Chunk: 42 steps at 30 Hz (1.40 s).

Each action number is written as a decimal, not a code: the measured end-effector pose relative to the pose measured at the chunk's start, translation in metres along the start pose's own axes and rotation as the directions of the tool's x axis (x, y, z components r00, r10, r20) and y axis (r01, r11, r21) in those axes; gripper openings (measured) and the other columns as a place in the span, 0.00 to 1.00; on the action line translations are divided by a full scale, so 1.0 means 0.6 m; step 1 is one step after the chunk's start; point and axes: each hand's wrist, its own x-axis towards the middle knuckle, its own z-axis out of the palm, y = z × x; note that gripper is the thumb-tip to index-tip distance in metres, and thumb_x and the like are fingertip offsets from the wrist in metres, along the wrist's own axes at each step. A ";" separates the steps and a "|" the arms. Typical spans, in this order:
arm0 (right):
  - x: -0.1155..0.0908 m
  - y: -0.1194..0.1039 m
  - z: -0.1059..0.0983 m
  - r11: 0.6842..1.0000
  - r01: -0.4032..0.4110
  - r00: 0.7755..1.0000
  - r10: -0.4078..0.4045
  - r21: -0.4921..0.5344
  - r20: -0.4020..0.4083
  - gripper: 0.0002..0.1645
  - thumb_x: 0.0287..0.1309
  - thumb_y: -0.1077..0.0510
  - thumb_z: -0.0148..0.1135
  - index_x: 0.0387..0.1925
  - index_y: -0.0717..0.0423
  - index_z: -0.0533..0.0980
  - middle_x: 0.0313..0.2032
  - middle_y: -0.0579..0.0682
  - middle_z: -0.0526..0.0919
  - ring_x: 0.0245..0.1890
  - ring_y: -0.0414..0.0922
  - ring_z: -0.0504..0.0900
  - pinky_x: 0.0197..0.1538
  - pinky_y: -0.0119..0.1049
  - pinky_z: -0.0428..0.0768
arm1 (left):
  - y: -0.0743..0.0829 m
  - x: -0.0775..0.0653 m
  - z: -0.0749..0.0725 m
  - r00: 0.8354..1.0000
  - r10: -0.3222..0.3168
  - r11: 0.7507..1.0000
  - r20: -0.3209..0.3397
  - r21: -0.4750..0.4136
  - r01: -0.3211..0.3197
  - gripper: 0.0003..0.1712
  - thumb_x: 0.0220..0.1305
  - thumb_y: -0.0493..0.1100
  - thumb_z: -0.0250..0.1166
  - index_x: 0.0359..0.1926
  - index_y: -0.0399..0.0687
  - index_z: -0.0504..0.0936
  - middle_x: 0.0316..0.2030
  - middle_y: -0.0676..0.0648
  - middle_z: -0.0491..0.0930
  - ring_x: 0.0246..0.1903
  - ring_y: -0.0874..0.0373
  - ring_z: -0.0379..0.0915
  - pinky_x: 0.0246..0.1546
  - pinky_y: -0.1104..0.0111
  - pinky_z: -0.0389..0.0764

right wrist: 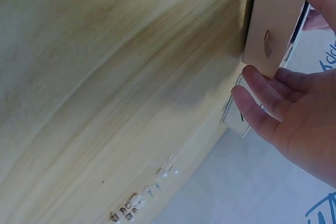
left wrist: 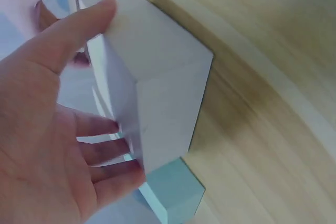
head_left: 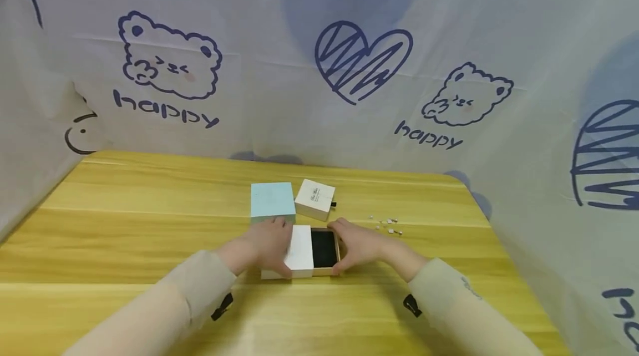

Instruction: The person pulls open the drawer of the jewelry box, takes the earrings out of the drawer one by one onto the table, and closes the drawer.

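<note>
A white drawer-style box [head_left: 302,248] lies on the table between both hands, its inner drawer [right wrist: 278,1] partly out of the sleeve on the right side. Black padding [head_left: 324,249] lines the drawer, and a small ribbon tab [right wrist: 267,44] shows on its front. My left hand [head_left: 267,241] grips the white sleeve, thumb at the near side and fingers at the far side. With thumb and fingertips, my right hand [head_left: 361,242] holds the drawer's outer end by its near and far corners.
Behind the sleeve stands a light blue box [head_left: 272,199]. Beside it is a smaller white box [head_left: 315,196] with lettering and a black tab. Several small earrings [right wrist: 131,203] lie on the wooden table [head_left: 150,223] to the right. A printed cloth [head_left: 269,84] hangs behind the table.
</note>
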 end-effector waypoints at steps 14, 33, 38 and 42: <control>-0.007 0.004 0.000 0.997 -0.066 0.997 0.064 0.038 0.053 0.63 0.43 0.46 0.72 0.70 0.67 0.46 0.70 0.62 0.54 0.69 0.54 0.58 0.69 0.46 0.60 | 0.000 0.006 -0.001 0.997 -0.066 0.993 0.026 -0.092 0.068 0.55 0.37 0.62 0.76 0.62 0.39 0.64 0.55 0.36 0.68 0.43 0.47 0.71 0.48 0.56 0.76; 0.000 -0.002 0.004 0.997 -0.050 0.998 0.049 0.057 0.027 0.62 0.40 0.48 0.74 0.69 0.69 0.50 0.67 0.63 0.61 0.66 0.54 0.64 0.66 0.46 0.64 | -0.007 0.006 0.008 0.998 -0.058 0.987 0.027 -0.147 0.061 0.55 0.39 0.61 0.75 0.63 0.39 0.62 0.56 0.36 0.67 0.45 0.47 0.70 0.50 0.55 0.75; 0.002 -0.004 0.002 0.998 -0.047 0.999 0.046 0.046 0.022 0.62 0.40 0.48 0.74 0.69 0.69 0.50 0.67 0.63 0.60 0.66 0.55 0.64 0.67 0.46 0.63 | -0.008 0.007 0.009 0.998 -0.054 0.988 0.019 -0.142 0.056 0.56 0.40 0.62 0.74 0.64 0.38 0.60 0.58 0.35 0.65 0.49 0.44 0.69 0.52 0.54 0.74; 0.001 -0.004 0.001 0.998 -0.044 0.999 0.043 0.046 0.020 0.61 0.40 0.49 0.74 0.68 0.70 0.50 0.66 0.64 0.61 0.65 0.55 0.65 0.66 0.47 0.64 | -0.006 0.009 0.009 0.998 -0.057 0.989 0.015 -0.134 0.058 0.55 0.39 0.62 0.73 0.63 0.39 0.61 0.57 0.36 0.66 0.48 0.44 0.69 0.51 0.55 0.74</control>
